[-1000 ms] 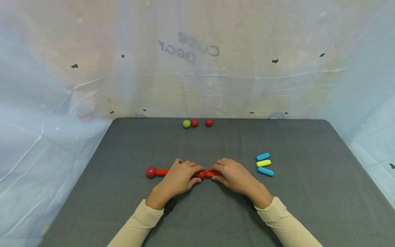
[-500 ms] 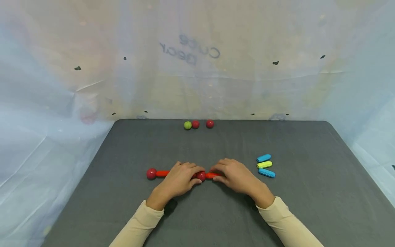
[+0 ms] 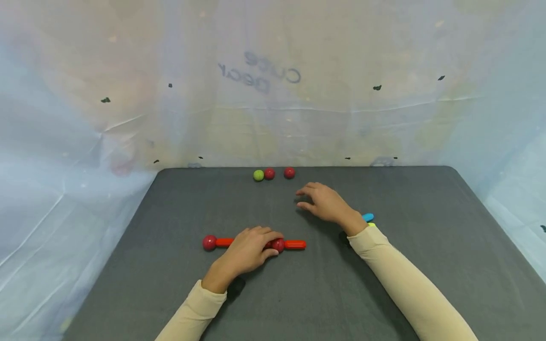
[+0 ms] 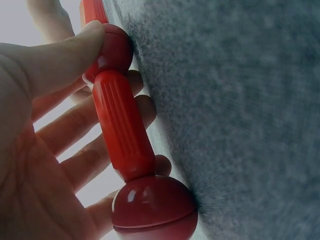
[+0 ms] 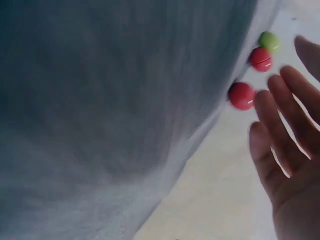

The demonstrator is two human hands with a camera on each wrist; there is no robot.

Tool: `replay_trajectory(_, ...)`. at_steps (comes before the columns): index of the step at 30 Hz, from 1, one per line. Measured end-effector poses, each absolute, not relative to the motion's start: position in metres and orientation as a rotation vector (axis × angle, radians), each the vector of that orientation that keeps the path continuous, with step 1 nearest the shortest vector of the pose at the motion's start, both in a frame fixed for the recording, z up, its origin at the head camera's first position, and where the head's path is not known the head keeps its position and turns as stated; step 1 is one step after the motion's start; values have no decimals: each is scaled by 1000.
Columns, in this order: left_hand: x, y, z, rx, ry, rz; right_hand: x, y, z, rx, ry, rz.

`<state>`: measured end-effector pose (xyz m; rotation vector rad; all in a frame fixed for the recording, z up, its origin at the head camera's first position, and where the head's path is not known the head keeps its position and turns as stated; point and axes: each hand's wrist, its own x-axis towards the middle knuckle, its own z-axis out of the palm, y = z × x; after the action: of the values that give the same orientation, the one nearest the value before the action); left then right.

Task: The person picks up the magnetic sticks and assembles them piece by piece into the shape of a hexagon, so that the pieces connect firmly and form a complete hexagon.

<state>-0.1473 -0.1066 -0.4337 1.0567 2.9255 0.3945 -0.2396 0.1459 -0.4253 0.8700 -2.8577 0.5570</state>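
Note:
My left hand [image 3: 247, 251] pinches a dark red ball [image 3: 277, 245] between thumb and fingers, on a row of red balls and ridged red rods lying on the grey table. A rod [image 3: 295, 244] joins this ball on the right. At the row's left end are another red ball [image 3: 209, 242] and a rod [image 3: 224, 242]; my hand covers the middle of the row. In the left wrist view, a ridged rod [image 4: 124, 125] lies across my fingers, between two balls. My right hand [image 3: 326, 202], holding nothing, is over the table with fingers spread, near the loose balls.
Along the far table edge stand a green ball [image 3: 258, 175], a red ball [image 3: 269, 174] touching it, and a separate red ball [image 3: 289, 173]. A blue rod [image 3: 368, 217] and a yellow one [image 3: 372, 224] are partly hidden by my right arm. A printed sheet [image 3: 273, 128] hangs behind.
My right hand has let go of the right-hand red rod and moved up and away toward the far balls. The left hand keeps its grip in place.

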Motion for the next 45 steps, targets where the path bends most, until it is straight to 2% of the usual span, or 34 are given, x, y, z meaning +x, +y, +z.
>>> replay_trajectory(6, -147, -108, -434, 1038, 2922, 399, -276, 140, -425, 770, -2872, 585)
replay_trajectory(19, -148, -109, -434, 1059, 2916, 435, -325, 129, -430, 711, -2842, 558)
replay_trajectory(45, -149, -109, -436, 1059, 2901, 445, -332, 135, -438, 807, -2892, 603)
